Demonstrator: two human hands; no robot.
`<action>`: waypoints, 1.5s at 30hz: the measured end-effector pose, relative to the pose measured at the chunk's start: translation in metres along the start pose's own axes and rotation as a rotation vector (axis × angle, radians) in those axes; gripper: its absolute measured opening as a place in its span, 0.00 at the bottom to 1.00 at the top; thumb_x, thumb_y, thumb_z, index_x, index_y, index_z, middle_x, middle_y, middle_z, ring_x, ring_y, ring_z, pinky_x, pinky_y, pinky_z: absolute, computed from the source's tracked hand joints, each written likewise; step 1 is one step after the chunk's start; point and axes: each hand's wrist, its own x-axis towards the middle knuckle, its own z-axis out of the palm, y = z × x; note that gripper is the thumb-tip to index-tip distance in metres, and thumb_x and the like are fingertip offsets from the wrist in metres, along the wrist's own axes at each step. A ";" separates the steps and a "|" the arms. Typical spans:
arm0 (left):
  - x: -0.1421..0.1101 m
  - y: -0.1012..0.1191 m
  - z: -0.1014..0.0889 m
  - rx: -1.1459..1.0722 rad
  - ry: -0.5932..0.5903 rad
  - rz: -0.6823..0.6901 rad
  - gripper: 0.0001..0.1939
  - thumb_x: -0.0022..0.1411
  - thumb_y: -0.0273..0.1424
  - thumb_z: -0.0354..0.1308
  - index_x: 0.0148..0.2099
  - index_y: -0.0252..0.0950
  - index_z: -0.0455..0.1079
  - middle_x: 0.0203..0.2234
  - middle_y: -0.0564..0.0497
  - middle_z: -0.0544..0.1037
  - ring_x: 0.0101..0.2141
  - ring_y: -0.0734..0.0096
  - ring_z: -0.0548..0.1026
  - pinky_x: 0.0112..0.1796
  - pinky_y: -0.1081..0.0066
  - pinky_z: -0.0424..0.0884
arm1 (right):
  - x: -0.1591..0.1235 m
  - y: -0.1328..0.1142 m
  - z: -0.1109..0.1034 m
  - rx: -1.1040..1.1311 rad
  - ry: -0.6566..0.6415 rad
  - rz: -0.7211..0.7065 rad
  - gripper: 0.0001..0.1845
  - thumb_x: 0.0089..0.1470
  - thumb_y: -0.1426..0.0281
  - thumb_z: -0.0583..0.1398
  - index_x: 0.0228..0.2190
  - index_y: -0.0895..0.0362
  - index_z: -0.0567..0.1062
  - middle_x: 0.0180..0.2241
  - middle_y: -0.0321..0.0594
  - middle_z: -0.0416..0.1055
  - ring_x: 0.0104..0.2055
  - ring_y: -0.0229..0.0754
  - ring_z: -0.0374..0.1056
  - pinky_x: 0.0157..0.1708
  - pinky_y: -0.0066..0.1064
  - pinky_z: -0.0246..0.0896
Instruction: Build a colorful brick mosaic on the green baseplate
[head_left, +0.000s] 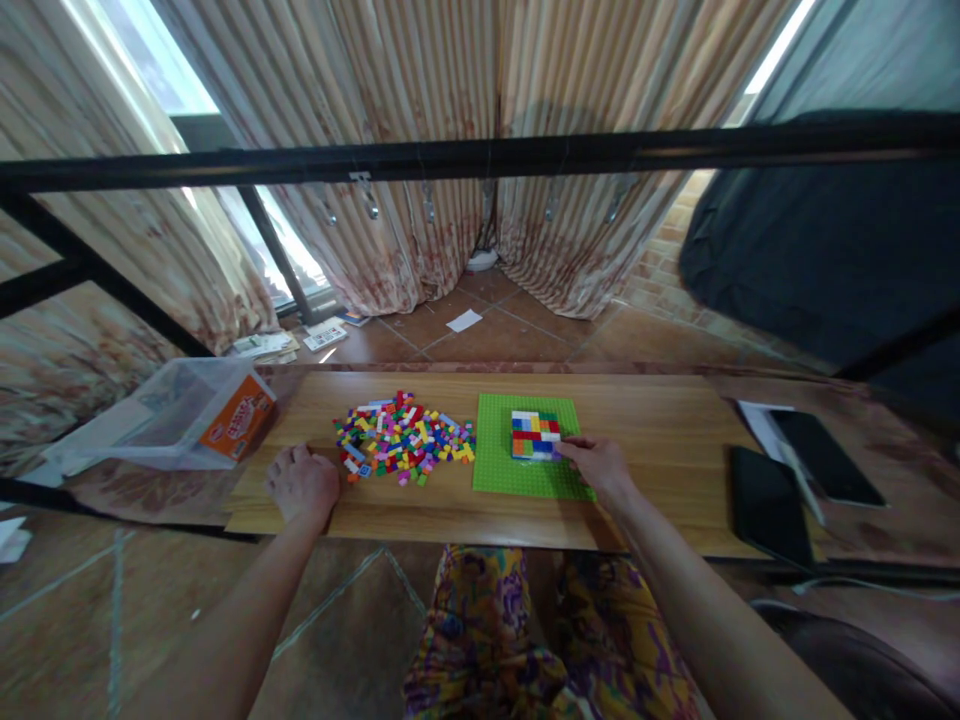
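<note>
A low block of multicoloured toy bricks (535,425) stands on the green baseplate (495,478) in the middle of the table. At its right front corner is my right hand (600,465), thumb and fingers pinched together on a small purplish brick, partly hidden by the fingertips. My left hand (304,482) lies on the tabletop with its fingers stretched out, holding nothing. Just to its right spreads a pile of loose toy bricks (405,440) in many colours, reaching to the baseplate's left edge.
A clear plastic box (180,430) with an orange label stands at the table's left end. On the right lie a black tablet-like device (769,505) and a dark phone (825,457). A black metal bar (480,157) crosses beyond the wooden table (652,400).
</note>
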 end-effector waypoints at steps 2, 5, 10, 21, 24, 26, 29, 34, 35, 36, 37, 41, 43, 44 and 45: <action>0.000 -0.001 0.001 -0.002 0.010 0.004 0.23 0.65 0.31 0.41 0.56 0.27 0.68 0.54 0.33 0.70 0.54 0.45 0.67 0.51 0.51 0.65 | -0.003 -0.001 -0.002 0.074 -0.027 0.034 0.22 0.35 0.58 0.66 0.29 0.62 0.79 0.18 0.36 0.70 0.19 0.33 0.61 0.17 0.24 0.52; 0.001 -0.003 0.004 0.000 0.021 0.006 0.23 0.65 0.31 0.42 0.55 0.27 0.68 0.54 0.33 0.70 0.54 0.44 0.67 0.50 0.50 0.65 | -0.010 -0.001 -0.007 0.219 0.016 0.040 0.24 0.35 0.54 0.66 0.30 0.62 0.79 0.23 0.40 0.74 0.21 0.34 0.64 0.19 0.24 0.55; 0.001 -0.004 0.008 0.005 0.027 0.008 0.22 0.64 0.29 0.42 0.55 0.27 0.69 0.54 0.34 0.70 0.54 0.46 0.67 0.51 0.52 0.64 | -0.029 0.005 -0.007 0.313 0.149 -0.095 0.27 0.37 0.51 0.65 0.32 0.62 0.79 0.26 0.43 0.76 0.24 0.37 0.66 0.23 0.27 0.59; -0.002 -0.004 0.010 0.003 0.014 -0.019 0.21 0.65 0.28 0.43 0.55 0.30 0.69 0.54 0.36 0.71 0.53 0.50 0.67 0.51 0.55 0.65 | -0.093 -0.008 0.067 0.000 -0.261 -0.414 0.18 0.54 0.56 0.58 0.36 0.56 0.79 0.39 0.45 0.79 0.41 0.46 0.73 0.44 0.37 0.65; -0.002 -0.004 0.009 -0.008 0.009 -0.021 0.21 0.65 0.28 0.43 0.55 0.31 0.69 0.54 0.37 0.71 0.53 0.51 0.67 0.51 0.55 0.64 | -0.095 -0.016 0.086 -0.105 -0.324 -0.484 0.18 0.55 0.58 0.55 0.37 0.55 0.79 0.39 0.45 0.78 0.40 0.46 0.73 0.43 0.37 0.65; -0.003 -0.004 0.009 -0.012 0.010 -0.024 0.21 0.65 0.28 0.43 0.55 0.31 0.69 0.54 0.37 0.71 0.53 0.51 0.67 0.51 0.55 0.64 | -0.091 -0.025 0.099 -0.170 -0.333 -0.550 0.17 0.57 0.61 0.54 0.37 0.55 0.79 0.40 0.44 0.78 0.39 0.44 0.73 0.43 0.36 0.65; -0.003 -0.005 0.010 -0.005 0.012 -0.021 0.21 0.65 0.28 0.42 0.54 0.30 0.69 0.53 0.37 0.71 0.52 0.51 0.68 0.51 0.56 0.64 | -0.081 -0.045 0.119 -0.293 -0.340 -0.648 0.16 0.58 0.65 0.52 0.38 0.56 0.78 0.41 0.44 0.77 0.41 0.42 0.72 0.43 0.33 0.63; -0.003 -0.005 0.010 -0.014 0.002 -0.018 0.21 0.65 0.28 0.42 0.56 0.30 0.69 0.54 0.37 0.71 0.54 0.51 0.66 0.52 0.55 0.62 | -0.057 -0.076 0.142 -0.528 -0.260 -0.688 0.15 0.59 0.70 0.53 0.42 0.56 0.78 0.43 0.43 0.76 0.44 0.41 0.71 0.45 0.29 0.60; -0.004 -0.005 0.010 -0.021 0.000 -0.022 0.21 0.65 0.27 0.43 0.56 0.31 0.68 0.55 0.37 0.70 0.54 0.51 0.66 0.53 0.55 0.61 | -0.051 -0.080 0.143 -0.571 -0.226 -0.681 0.16 0.59 0.71 0.52 0.42 0.56 0.78 0.43 0.44 0.76 0.45 0.41 0.71 0.45 0.28 0.60; -0.004 -0.004 0.009 -0.027 -0.001 -0.025 0.21 0.65 0.27 0.43 0.56 0.31 0.68 0.55 0.37 0.70 0.55 0.51 0.65 0.53 0.55 0.61 | -0.044 -0.083 0.144 -0.616 -0.195 -0.670 0.16 0.59 0.72 0.52 0.43 0.57 0.78 0.43 0.45 0.76 0.45 0.41 0.71 0.45 0.28 0.60; -0.004 -0.004 0.009 -0.031 -0.002 -0.026 0.21 0.65 0.27 0.43 0.56 0.31 0.68 0.55 0.37 0.70 0.55 0.52 0.65 0.53 0.55 0.61 | -0.038 -0.085 0.143 -0.665 -0.171 -0.657 0.17 0.59 0.72 0.52 0.43 0.57 0.78 0.43 0.46 0.76 0.45 0.41 0.71 0.45 0.28 0.60; -0.004 -0.004 0.010 -0.030 0.006 -0.020 0.21 0.65 0.27 0.42 0.55 0.30 0.69 0.54 0.36 0.71 0.53 0.51 0.66 0.52 0.55 0.62 | -0.016 -0.094 0.141 -0.850 -0.217 -0.619 0.16 0.58 0.72 0.54 0.41 0.57 0.80 0.41 0.47 0.78 0.45 0.43 0.72 0.44 0.29 0.60; -0.004 -0.004 0.011 -0.032 0.012 -0.018 0.21 0.65 0.27 0.42 0.55 0.29 0.69 0.53 0.36 0.71 0.53 0.51 0.67 0.51 0.55 0.62 | -0.012 -0.098 0.142 -0.889 -0.303 -0.591 0.15 0.57 0.71 0.54 0.39 0.55 0.81 0.39 0.45 0.79 0.43 0.43 0.73 0.41 0.29 0.61; -0.004 -0.004 0.011 -0.033 0.014 -0.016 0.21 0.65 0.27 0.42 0.55 0.29 0.69 0.53 0.36 0.71 0.53 0.51 0.67 0.51 0.55 0.62 | -0.011 -0.101 0.143 -0.895 -0.344 -0.574 0.15 0.57 0.71 0.55 0.37 0.54 0.81 0.37 0.44 0.79 0.42 0.43 0.73 0.39 0.28 0.61; -0.004 -0.005 0.012 -0.033 0.015 -0.014 0.21 0.65 0.27 0.42 0.55 0.29 0.69 0.53 0.36 0.71 0.52 0.51 0.67 0.51 0.55 0.62 | -0.011 -0.103 0.144 -0.895 -0.381 -0.560 0.15 0.56 0.71 0.55 0.36 0.53 0.82 0.35 0.43 0.80 0.41 0.42 0.74 0.38 0.28 0.61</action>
